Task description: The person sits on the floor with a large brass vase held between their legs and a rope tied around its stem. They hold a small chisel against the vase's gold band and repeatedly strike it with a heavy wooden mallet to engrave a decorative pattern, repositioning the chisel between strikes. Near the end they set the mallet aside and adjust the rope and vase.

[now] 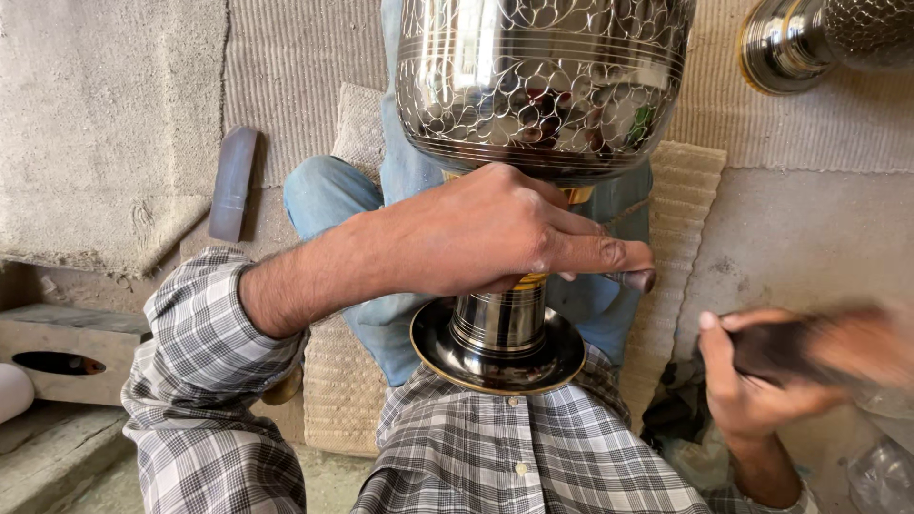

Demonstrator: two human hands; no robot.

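1. Metal, polished and engraved, forms the vessel (543, 86), which lies across the person's lap with its flared base (498, 350) resting against the checked shirt (533, 457).
2. Left hand (495, 233) wraps around the vessel's neck, just below the bowl, fingers closed tight on it.
3. Right hand (762, 376), to the right of the base and apart from it, pinches a dark blurred object (795, 347); what it is cannot be told.
4. Woven mat (681, 219) lies beneath the vessel.
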